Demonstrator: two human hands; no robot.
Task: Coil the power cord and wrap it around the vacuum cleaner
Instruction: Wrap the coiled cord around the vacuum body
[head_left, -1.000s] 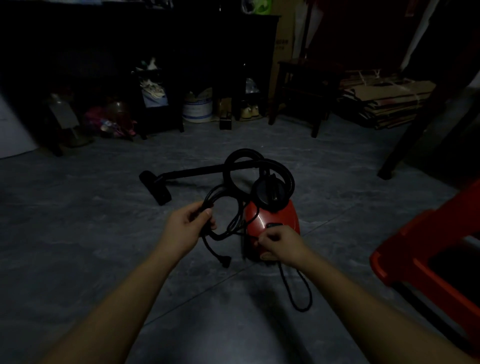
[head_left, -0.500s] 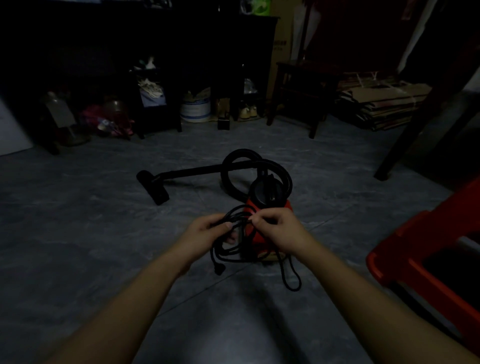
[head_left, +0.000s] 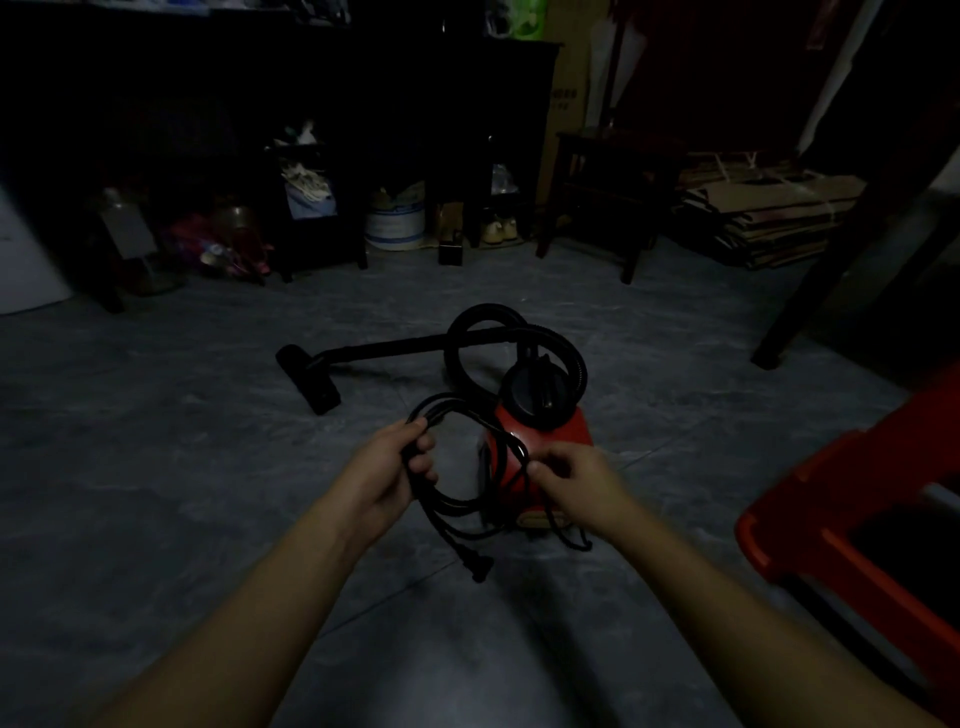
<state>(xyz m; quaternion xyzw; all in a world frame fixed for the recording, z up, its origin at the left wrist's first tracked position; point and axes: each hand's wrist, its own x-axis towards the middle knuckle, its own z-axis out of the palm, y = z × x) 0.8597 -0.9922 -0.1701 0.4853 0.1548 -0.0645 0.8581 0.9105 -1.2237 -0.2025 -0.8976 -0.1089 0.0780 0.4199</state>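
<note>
Item: power cord, black, gathered in several loose loops and held in the air just in front of the vacuum cleaner, which stands on the floor. Left hand: grip closed round the bundled loops at their left side. Right hand: grip pinching a strand at the right side of the coil, against the red body. Plug: hangs free below the loops. Change noted: half a second ago both hands met at the coil; now they are drawn apart and the loops stand open wider (a fresh turn appears to have been laid in). A short run of cord still trails on the floor beside the machine's base, so coiling is judged nearly done and the wrap around the body not yet begun. Accessories: black hose looped behind the machine, floor nozzle lying well to the left. Markings: none legible on the vacuum cleaner; dark print on the cardboard box at the back is too dim to read.
</note>
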